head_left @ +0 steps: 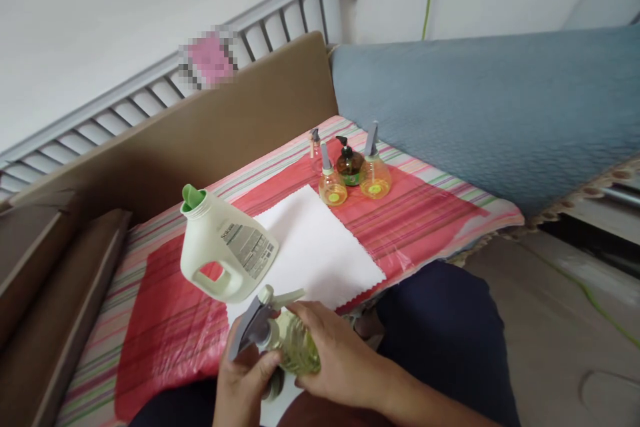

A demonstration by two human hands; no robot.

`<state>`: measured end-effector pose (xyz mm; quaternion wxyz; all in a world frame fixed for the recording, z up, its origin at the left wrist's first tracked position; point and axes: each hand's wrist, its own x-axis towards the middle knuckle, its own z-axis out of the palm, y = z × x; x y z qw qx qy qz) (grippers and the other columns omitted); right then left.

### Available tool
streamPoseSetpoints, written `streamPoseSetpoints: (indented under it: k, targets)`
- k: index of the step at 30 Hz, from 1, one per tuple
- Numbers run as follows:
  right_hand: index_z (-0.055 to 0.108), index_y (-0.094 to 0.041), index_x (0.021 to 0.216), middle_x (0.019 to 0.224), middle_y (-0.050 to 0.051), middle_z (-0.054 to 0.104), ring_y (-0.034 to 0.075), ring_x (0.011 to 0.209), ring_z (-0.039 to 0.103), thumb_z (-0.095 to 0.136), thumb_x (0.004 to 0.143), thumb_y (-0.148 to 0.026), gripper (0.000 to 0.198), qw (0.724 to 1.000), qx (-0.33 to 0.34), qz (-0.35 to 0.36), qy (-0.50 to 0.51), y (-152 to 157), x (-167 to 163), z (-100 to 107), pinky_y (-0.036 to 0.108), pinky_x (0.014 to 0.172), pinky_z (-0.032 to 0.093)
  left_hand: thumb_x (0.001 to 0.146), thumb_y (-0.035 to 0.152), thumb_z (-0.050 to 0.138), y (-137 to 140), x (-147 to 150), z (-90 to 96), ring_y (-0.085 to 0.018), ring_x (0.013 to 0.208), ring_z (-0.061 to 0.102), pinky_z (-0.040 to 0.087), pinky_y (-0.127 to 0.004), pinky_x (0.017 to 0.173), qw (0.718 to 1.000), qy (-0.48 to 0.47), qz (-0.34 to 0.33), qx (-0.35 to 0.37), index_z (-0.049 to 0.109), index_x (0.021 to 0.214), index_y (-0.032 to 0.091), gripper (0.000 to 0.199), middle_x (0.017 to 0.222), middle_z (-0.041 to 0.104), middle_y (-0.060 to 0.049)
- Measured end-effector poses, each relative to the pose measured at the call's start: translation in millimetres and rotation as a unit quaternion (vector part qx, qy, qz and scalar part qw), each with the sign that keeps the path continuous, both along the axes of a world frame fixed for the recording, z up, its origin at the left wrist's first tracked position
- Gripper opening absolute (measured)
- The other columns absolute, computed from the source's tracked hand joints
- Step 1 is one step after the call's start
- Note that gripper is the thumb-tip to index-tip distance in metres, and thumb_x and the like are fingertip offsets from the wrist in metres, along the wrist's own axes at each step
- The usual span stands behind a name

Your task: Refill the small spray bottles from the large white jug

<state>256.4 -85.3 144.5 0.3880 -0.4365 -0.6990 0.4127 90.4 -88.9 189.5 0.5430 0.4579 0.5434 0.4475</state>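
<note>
A clear spray bottle point(299, 345) with yellow-green liquid is tilted between my hands, low in the view. Its grey trigger head point(253, 325) points to the left. My left hand point(245, 377) closes round the neck, thumb just below the collar. My right hand point(343, 353) wraps the bottle's body from the right. A dark rounded thing under my left thumb is partly hidden, and I cannot make it out. Beyond my hands stands a cream detergent jug point(215, 253) with its cap off and a green spout point(193, 197) showing. It rests partly on a white scallop-edged sheet point(320, 247).
At the back right stand two amber spray bottles point(375, 179), a dark pump bottle point(349, 161) and a small clear bottle point(316, 155). They sit on a red plastic cover point(165, 307) over striped cloth. Brown boards point(225, 120) edge the left; a blue padded surface point(450, 93) rises behind.
</note>
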Motion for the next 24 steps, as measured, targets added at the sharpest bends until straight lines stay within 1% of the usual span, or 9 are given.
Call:
streamPoseSetpoints:
  k: [3,6,9,13,15,18,20,22,24]
  targets:
    - [0.039,-0.020,0.135,0.129,0.011,0.052,0.028,0.117,0.048,0.072,0.056,-0.017,0.085,1.000,-0.011,-0.010,0.002,0,1,-3,0.041,0.101,0.037,0.066,0.049,0.075,2,0,-0.1,-0.032,0.104,0.061,0.050,-0.041,0.092,1.000,0.005,-0.016,-0.001,0.065,0.111,0.019,0.054,0.103,0.070,-0.010]
    - [0.040,-0.019,0.135,0.131,0.010,0.051,0.027,0.118,0.047,0.073,0.056,-0.017,0.085,1.000,-0.016,0.000,-0.007,-1,1,-5,0.040,0.102,0.037,0.066,0.041,0.077,4,-6,-2.0,-0.027,0.092,0.064,0.053,-0.035,0.082,0.998,0.058,0.015,-0.005,0.068,0.101,0.020,0.042,0.096,0.071,-0.007]
    - [0.040,-0.018,0.136,0.131,0.011,0.050,0.028,0.117,0.047,0.075,0.054,-0.017,0.089,1.000,-0.019,0.007,-0.013,-2,-1,-6,0.041,0.102,0.037,0.060,0.037,0.082,4,-12,-4.0,-0.025,0.091,0.064,0.054,-0.031,0.079,0.996,0.089,0.021,0.014,0.066,0.101,0.021,0.048,0.097,0.070,-0.006]
    - [0.038,-0.020,0.137,0.132,0.011,0.051,0.028,0.118,0.047,0.073,0.057,-0.018,0.087,1.000,-0.012,0.015,-0.010,-2,-1,-4,0.042,0.102,0.037,0.069,0.043,0.074,1,-14,-3.4,-0.028,0.109,0.059,0.051,-0.034,0.089,0.998,0.061,-0.032,-0.007,0.063,0.111,0.022,0.048,0.115,0.066,-0.009]
    - [0.038,-0.022,0.136,0.133,0.010,0.050,0.028,0.119,0.047,0.070,0.058,-0.017,0.084,1.000,-0.008,0.020,-0.010,-3,-1,-3,0.042,0.102,0.037,0.070,0.043,0.074,1,-14,-2.7,-0.028,0.103,0.062,0.052,-0.034,0.086,0.997,0.076,-0.024,-0.003,0.066,0.105,0.021,0.042,0.109,0.069,-0.008]
    - [0.038,-0.021,0.136,0.134,0.011,0.050,0.028,0.120,0.046,0.070,0.056,-0.017,0.086,1.000,-0.001,0.016,-0.019,-5,-3,-3,0.042,0.103,0.036,0.061,0.040,0.081,0,-10,-0.1,-0.028,0.095,0.064,0.053,-0.032,0.080,0.996,0.082,0.004,0.040,0.068,0.096,0.019,0.043,0.101,0.071,-0.008]
    - [0.038,-0.020,0.137,0.133,0.011,0.050,0.028,0.120,0.046,0.070,0.055,-0.017,0.088,1.000,-0.003,0.011,-0.024,-6,-5,-3,0.042,0.103,0.036,0.061,0.043,0.080,-1,-7,3.4,-0.029,0.103,0.061,0.052,-0.033,0.084,0.997,0.057,0.000,0.054,0.066,0.105,0.020,0.051,0.114,0.067,-0.009]
    - [0.038,-0.019,0.137,0.133,0.012,0.050,0.028,0.120,0.046,0.070,0.055,-0.017,0.088,1.000,-0.013,0.007,-0.026,-8,-6,-3,0.042,0.103,0.036,0.067,0.047,0.075,-4,-4,7.3,-0.031,0.117,0.054,0.050,-0.035,0.090,0.998,0.024,-0.025,0.049,0.061,0.118,0.022,0.058,0.131,0.058,-0.010]
    - [0.039,-0.019,0.137,0.134,0.012,0.049,0.028,0.121,0.045,0.070,0.055,-0.016,0.087,0.999,-0.024,0.006,-0.028,-9,-7,0,0.042,0.104,0.035,0.072,0.048,0.071,-7,-2,9.5,-0.032,0.123,0.049,0.049,-0.037,0.093,0.999,-0.009,-0.039,0.030,0.059,0.121,0.023,0.056,0.134,0.055,-0.010]
